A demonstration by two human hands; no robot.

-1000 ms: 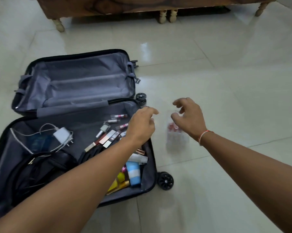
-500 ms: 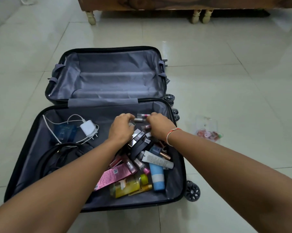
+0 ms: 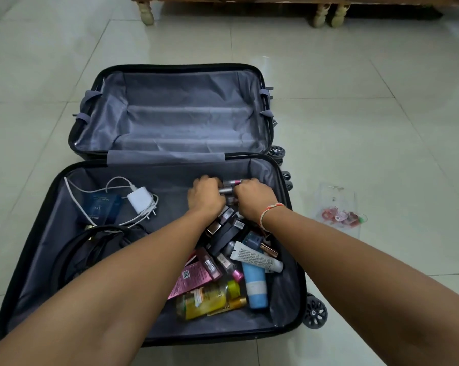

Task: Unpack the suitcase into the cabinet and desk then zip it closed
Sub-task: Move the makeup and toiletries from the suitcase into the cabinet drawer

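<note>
A black suitcase (image 3: 289, 273) lies open on the floor, its far half bare grey lining. In the near half my left hand (image 3: 204, 195) and my right hand (image 3: 253, 198) sit side by side with curled fingers around several small lipstick tubes (image 3: 229, 186). Below them lies a heap of cosmetics: a white tube (image 3: 257, 258), a blue-and-white bottle (image 3: 254, 283), a yellow bottle (image 3: 209, 299), a pink box (image 3: 188, 280). At the left are a white charger with cable (image 3: 139, 200), a dark blue booklet (image 3: 102, 206) and a black bag (image 3: 96, 249).
A clear plastic pouch (image 3: 338, 213) with small red and pink items lies on the white tiled floor right of the suitcase. Wooden furniture on cream turned legs (image 3: 146, 10) stands at the far edge. Suitcase wheels (image 3: 314, 313) stick out on the right.
Both hands left the clear pouch on the floor at the right and moved left into the suitcase, where they closed on the lipstick tubes. The view shifted to centre the suitcase.
</note>
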